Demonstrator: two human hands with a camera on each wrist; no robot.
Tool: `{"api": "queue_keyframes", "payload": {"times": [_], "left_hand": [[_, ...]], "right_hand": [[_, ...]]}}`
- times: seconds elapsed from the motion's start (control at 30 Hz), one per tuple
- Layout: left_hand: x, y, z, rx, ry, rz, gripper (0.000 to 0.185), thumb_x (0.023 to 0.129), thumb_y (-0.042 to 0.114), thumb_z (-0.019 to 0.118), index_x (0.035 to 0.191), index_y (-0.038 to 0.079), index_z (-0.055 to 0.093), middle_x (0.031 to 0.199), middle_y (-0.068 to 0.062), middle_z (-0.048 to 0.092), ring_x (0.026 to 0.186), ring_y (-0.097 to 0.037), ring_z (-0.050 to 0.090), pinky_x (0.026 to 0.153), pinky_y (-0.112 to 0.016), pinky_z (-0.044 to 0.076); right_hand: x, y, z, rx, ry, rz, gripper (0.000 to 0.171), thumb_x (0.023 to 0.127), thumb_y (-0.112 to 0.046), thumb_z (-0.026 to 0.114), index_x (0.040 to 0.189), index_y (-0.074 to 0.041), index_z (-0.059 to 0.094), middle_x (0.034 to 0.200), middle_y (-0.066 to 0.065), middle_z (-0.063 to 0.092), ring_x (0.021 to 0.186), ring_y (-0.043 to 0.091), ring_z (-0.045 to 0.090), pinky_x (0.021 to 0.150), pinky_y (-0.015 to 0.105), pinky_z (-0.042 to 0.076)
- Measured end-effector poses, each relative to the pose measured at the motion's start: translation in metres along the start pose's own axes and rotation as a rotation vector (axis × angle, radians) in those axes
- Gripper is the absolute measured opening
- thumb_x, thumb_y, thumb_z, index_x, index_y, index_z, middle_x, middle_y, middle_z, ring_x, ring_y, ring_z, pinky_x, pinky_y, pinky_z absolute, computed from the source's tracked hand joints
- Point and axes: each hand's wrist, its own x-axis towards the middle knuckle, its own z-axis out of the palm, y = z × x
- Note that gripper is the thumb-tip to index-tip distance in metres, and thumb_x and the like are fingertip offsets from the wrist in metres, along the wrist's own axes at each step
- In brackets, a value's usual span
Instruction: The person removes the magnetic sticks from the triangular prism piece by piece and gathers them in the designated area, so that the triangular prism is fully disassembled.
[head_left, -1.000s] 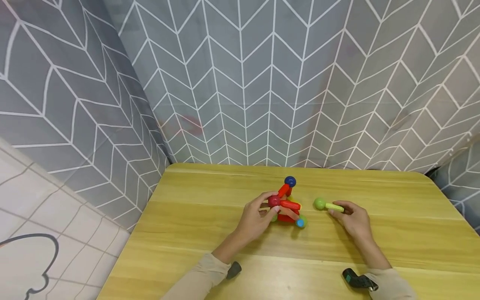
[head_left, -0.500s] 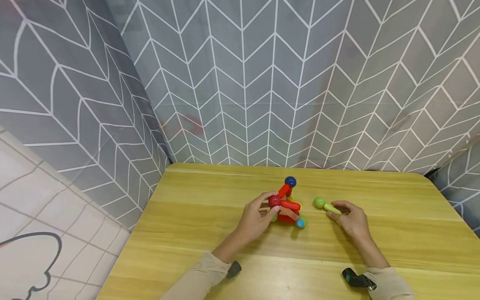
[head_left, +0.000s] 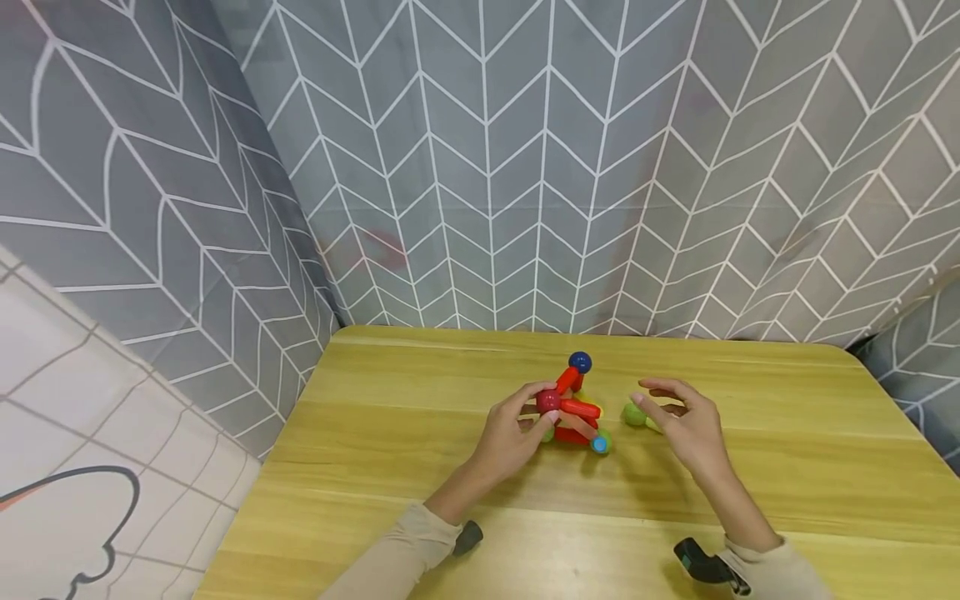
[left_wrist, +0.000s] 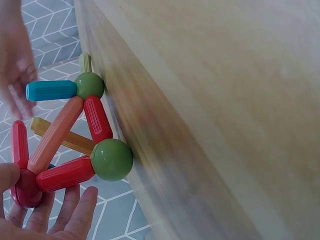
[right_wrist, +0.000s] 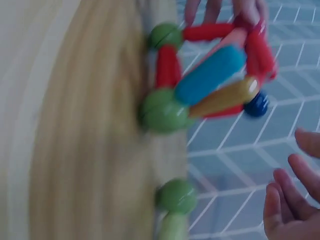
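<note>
Left hand (head_left: 516, 435) fingers are curled about the dark red ball (head_left: 548, 402) at the near-left corner of the rod-and-ball structure (head_left: 573, 412), which is gripped there while it stands on the wooden table (head_left: 420, 467) near the middle. Red rods, an orange rod and a blue rod are joined in it by green balls at the base, and a dark blue ball (head_left: 579, 362) sits at its far top. Just right of the structure, a loose green ball (head_left: 634, 413) with a yellow-green rod (head_left: 652, 424) attached lies on the table; the rod is partly hidden behind the right hand (head_left: 688, 429). That hand is held above the loose piece with fingers spread and relaxed, and nothing is grasped by it; whether a fingertip touches the ball cannot be told. Grey curtains with a white chevron pattern (head_left: 540, 167) hang behind the table. Both forearms are extended from the near edge in beige sleeves, with a dark wrist device (head_left: 705, 567) seen at the right cuff.
</note>
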Motion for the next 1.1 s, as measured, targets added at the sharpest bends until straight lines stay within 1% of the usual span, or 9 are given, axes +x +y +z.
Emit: {"api": "queue_keyframes", "payload": {"times": [0.1,0.23,0.4,0.53,0.67,0.77,0.87,0.97,1.1], "left_hand": [[0.0,0.001,0.0,-0.005,-0.001,0.004,0.038,0.097,0.018,0.067,0.135,0.02,0.059,0.132,-0.007,0.066,0.113,-0.031,0.07,0.089,-0.035,0.06],[0.0,0.002,0.0,-0.011,0.004,0.009,0.037,0.097,0.018,0.067,0.134,0.019,0.06,0.131,-0.008,0.067,0.112,-0.031,0.07,0.088,-0.036,0.06],[0.0,0.002,0.0,0.002,0.01,-0.001,0.038,0.097,0.018,0.067,0.134,0.019,0.06,0.131,-0.008,0.067,0.112,-0.031,0.07,0.089,-0.038,0.06],[0.001,0.002,0.0,0.007,0.008,-0.004,0.038,0.097,0.018,0.068,0.135,0.019,0.06,0.132,-0.007,0.066,0.113,-0.029,0.07,0.089,-0.035,0.06],[0.0,0.001,0.0,-0.007,0.009,0.007,0.038,0.097,0.018,0.067,0.134,0.02,0.06,0.132,-0.006,0.066,0.112,-0.028,0.07,0.089,-0.036,0.06],[0.0,0.001,0.0,-0.008,0.012,0.015,0.038,0.097,0.018,0.068,0.134,0.02,0.06,0.132,-0.006,0.066,0.112,-0.03,0.07,0.089,-0.04,0.06],[-0.001,0.0,0.0,0.006,0.009,0.017,0.038,0.097,0.017,0.068,0.134,0.02,0.06,0.132,-0.007,0.066,0.112,-0.03,0.07,0.089,-0.039,0.06],[-0.001,0.0,0.001,0.017,0.009,0.014,0.039,0.096,0.018,0.068,0.134,0.019,0.06,0.132,-0.007,0.066,0.112,-0.029,0.07,0.089,-0.037,0.06],[-0.001,-0.001,0.001,0.032,0.011,0.01,0.039,0.097,0.021,0.068,0.134,0.019,0.06,0.131,-0.007,0.066,0.111,-0.027,0.071,0.088,-0.035,0.06]], "right_hand": [[-0.004,-0.014,0.007,0.051,-0.047,-0.093,0.03,0.092,-0.021,0.074,0.117,-0.006,0.071,0.119,0.012,0.069,0.093,-0.01,0.058,0.077,0.011,0.051],[-0.007,-0.027,0.02,0.064,-0.114,-0.204,0.025,0.091,-0.015,0.075,0.114,-0.007,0.072,0.116,0.012,0.07,0.097,0.0,0.062,0.083,0.014,0.053],[-0.009,-0.037,0.036,0.065,-0.165,-0.258,0.026,0.087,-0.015,0.079,0.112,-0.009,0.073,0.11,0.01,0.072,0.098,0.015,0.066,0.085,0.026,0.058],[-0.011,-0.041,0.045,0.074,-0.189,-0.285,0.027,0.085,-0.014,0.08,0.11,-0.008,0.074,0.104,0.007,0.073,0.093,0.018,0.067,0.082,0.025,0.059],[-0.012,-0.045,0.051,0.05,-0.193,-0.302,0.026,0.083,-0.013,0.081,0.108,-0.01,0.075,0.102,0.004,0.074,0.086,0.014,0.068,0.076,0.021,0.057],[-0.014,-0.047,0.055,0.025,-0.193,-0.319,0.025,0.083,-0.014,0.081,0.107,-0.011,0.075,0.1,0.002,0.074,0.082,0.011,0.066,0.074,0.022,0.057],[-0.014,-0.047,0.059,0.006,-0.191,-0.342,0.024,0.083,-0.013,0.081,0.106,-0.011,0.074,0.098,-0.001,0.073,0.079,0.008,0.065,0.072,0.023,0.057],[-0.014,-0.047,0.06,-0.019,-0.147,-0.36,0.023,0.083,-0.011,0.082,0.105,-0.01,0.075,0.097,0.0,0.073,0.079,0.01,0.064,0.07,0.023,0.056],[-0.013,-0.046,0.058,-0.059,-0.069,-0.345,0.024,0.081,-0.008,0.083,0.104,-0.008,0.075,0.102,0.005,0.073,0.085,0.019,0.065,0.071,0.028,0.056]]}}
